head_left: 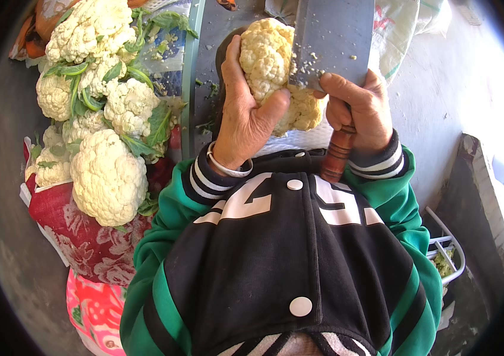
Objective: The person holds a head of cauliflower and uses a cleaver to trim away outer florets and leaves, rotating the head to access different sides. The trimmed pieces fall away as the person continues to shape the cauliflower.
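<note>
My left hand [249, 113] is wrapped round the left side of a cauliflower [267, 56], its thumb lying across the front of the head. In my right hand [356, 110] is a cleaver [335, 41], gripped by its turned brown wooden handle [339, 151], with the index finger and thumb up against the blade. The broad grey blade stands against the right side of the cauliflower, and its lower corner meets the head near my left thumb. Small white crumbs cling to the blade. How deep the edge sits in the cauliflower is hidden.
Several cauliflowers [109, 178] with green leaves are heaped at the left on a dark red patterned cloth [86, 237]. A pale edge strip [188, 89] runs between them and me. White plastic sacks [403, 29] lie at the far right, and a white basket [457, 261] stands at the right.
</note>
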A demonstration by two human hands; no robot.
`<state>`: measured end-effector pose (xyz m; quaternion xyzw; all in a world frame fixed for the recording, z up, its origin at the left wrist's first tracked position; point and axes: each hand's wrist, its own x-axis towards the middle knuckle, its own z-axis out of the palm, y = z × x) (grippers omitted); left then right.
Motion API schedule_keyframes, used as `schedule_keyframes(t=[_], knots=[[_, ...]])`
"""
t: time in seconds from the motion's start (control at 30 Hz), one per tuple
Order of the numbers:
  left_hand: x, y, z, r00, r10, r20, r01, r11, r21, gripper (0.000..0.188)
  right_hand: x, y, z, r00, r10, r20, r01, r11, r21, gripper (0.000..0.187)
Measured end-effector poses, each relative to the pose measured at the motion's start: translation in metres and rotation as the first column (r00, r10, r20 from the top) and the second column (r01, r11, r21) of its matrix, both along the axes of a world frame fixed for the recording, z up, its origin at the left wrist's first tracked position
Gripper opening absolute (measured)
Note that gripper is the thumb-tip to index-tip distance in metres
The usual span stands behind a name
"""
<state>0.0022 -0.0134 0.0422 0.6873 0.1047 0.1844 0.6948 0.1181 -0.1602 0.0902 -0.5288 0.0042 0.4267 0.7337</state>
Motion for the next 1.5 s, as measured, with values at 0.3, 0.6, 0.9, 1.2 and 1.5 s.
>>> schedule_keyframes(t=[0.3,0.6,0.9,1.2,1.5], knots=[[-0.001,0.001,-0.005,1.000,-0.023,-0.020,0.024,0.998,0.054,0.094,-0.006,-0.002,0.001,0.999,0.014,0.050,-0.010,0.997,-0.070,0.008],[0.000,-0.003,-0.002,0.999,0.018,-0.036,-0.013,0.991,0.131,0.090,-0.012,-0.002,0.009,0.990,0.043,0.133,-0.029,0.994,-0.109,0.010],[0.000,-0.006,-0.002,0.998,0.036,-0.045,-0.025,0.974,0.225,0.088,-0.015,0.001,0.011,0.993,0.013,0.116,-0.006,0.998,-0.066,0.012],[0.002,-0.003,-0.007,0.999,0.032,-0.004,-0.032,0.997,0.075,0.088,-0.012,-0.005,0.011,0.995,-0.032,0.100,0.042,0.994,-0.100,0.016],[0.002,-0.006,-0.003,0.998,0.039,-0.040,-0.031,0.982,0.186,0.087,-0.013,-0.001,0.010,0.995,0.010,0.098,-0.003,0.997,-0.077,0.014]])
